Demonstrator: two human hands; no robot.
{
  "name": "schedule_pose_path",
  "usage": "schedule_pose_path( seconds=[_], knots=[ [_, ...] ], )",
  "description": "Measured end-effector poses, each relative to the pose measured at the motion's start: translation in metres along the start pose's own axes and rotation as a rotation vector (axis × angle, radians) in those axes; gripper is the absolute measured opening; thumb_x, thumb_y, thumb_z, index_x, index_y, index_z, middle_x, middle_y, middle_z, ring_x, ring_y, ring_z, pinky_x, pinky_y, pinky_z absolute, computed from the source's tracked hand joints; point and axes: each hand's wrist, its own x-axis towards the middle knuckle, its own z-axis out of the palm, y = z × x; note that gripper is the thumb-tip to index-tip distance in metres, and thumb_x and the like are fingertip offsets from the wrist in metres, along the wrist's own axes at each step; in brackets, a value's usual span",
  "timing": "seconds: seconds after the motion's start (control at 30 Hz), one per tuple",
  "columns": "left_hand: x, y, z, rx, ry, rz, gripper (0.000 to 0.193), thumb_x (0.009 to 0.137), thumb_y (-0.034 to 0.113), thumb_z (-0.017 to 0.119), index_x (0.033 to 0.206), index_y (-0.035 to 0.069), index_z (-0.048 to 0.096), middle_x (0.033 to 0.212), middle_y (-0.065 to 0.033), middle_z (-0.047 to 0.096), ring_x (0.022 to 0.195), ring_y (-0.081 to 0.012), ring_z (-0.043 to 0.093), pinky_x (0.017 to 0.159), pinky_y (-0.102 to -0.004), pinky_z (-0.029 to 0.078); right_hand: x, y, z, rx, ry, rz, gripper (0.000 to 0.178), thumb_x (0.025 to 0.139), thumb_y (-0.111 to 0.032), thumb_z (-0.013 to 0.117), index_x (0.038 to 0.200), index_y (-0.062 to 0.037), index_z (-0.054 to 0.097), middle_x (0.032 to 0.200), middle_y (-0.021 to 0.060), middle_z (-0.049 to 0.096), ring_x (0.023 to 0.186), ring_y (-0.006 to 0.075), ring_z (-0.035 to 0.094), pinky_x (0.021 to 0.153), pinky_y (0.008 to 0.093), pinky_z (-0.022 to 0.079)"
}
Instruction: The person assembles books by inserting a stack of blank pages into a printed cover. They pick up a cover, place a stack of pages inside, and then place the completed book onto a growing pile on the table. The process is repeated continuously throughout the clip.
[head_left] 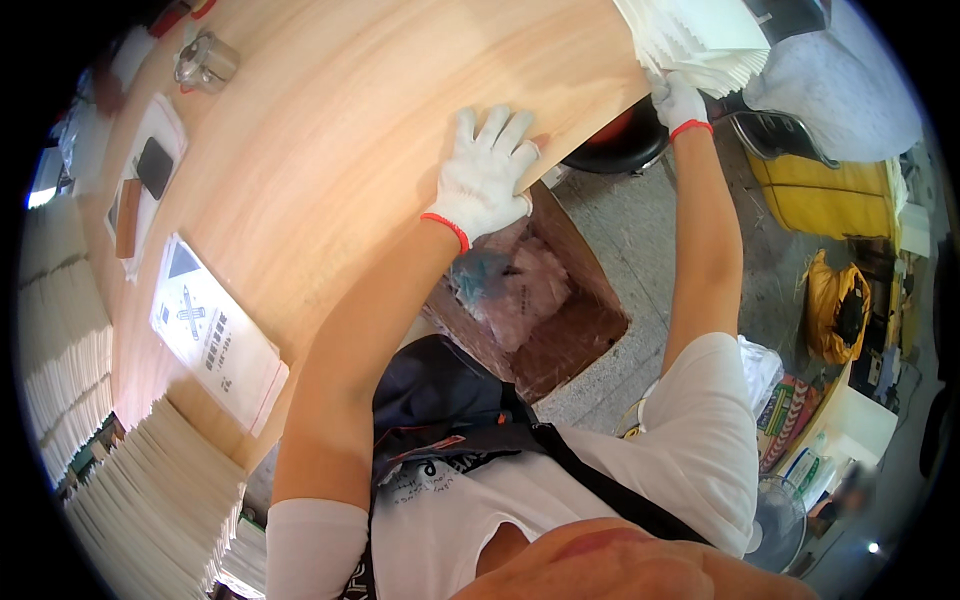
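While the wide, wood-grained table (340, 150) stretches smooth beneath the left hand (485, 172), its knit-gloved fingers spread, a stack of thin white sheets (705, 42) lies at the fingertips of the right hand (681, 102), edges layered and ruffled, far end cut off. Whether those fingers pinch it, I cannot tell.

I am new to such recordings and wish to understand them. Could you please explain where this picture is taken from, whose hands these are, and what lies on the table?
There is no machine here, only a person. The camera is worn on the head, looking down; its wide view bends straight edges. The gloved left hand rests open on the wooden table. The gloved right hand touches the edge of some white paper; its exact grip is unclear. The table also bears a shiny container and a printed white packet.
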Motion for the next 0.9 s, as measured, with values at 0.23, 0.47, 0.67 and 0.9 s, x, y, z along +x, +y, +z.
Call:
schedule_pose_path(
  seconds=[0.23,0.47,0.67,0.9],
  knots=[
    [-0.002,0.001,0.003,0.038,-0.014,0.016,0.050,0.064,0.034,0.063,0.109,0.012,0.055,0.129,-0.0089,0.042,0.122,-0.0246,0.033,0.098,-0.0507,0.021,-0.065,0.026,0.013,0.059,-0.085,0.020,0.033,0.080,0.006,0.041,0.113,-0.0007,0.041,0.102,0.0180,0.055,0.068,0.0205,0.058,0.039,0.0200,0.037],
    [-0.026,0.008,0.018,-0.069,0.145,-0.005,0.051,0.069,0.035,0.061,0.114,0.012,0.053,0.130,-0.0086,0.042,0.125,-0.0256,0.032,0.104,-0.0471,0.020,-0.137,0.058,0.050,0.033,-0.033,0.003,0.037,0.077,0.007,0.041,0.110,-0.0065,0.036,0.096,0.0137,0.053,0.065,0.0204,0.058,0.039,0.0209,0.037],
    [-0.085,0.020,-0.003,-0.152,0.117,-0.025,0.051,0.069,0.037,0.063,0.114,0.016,0.054,0.129,-0.0079,0.045,0.125,-0.0252,0.034,0.107,-0.0430,0.019,-0.201,0.090,0.076,-0.004,-0.043,-0.065,0.033,0.079,0.005,0.042,0.109,-0.0060,0.037,0.092,0.0133,0.053,0.056,0.0146,0.051,0.039,0.0212,0.035],
    [-0.194,0.040,-0.037,-0.499,0.190,-0.105,0.041,0.071,0.018,0.063,0.111,0.012,0.057,0.118,-0.0053,0.054,0.114,-0.0251,0.047,0.103,-0.0387,0.031,-0.274,0.121,0.102,-0.015,-0.088,0.002,0.038,0.081,0.002,0.040,0.114,-0.0122,0.032,0.084,0.0115,0.054,0.050,0.0096,0.045,0.039,0.0204,0.036]
  ],
)
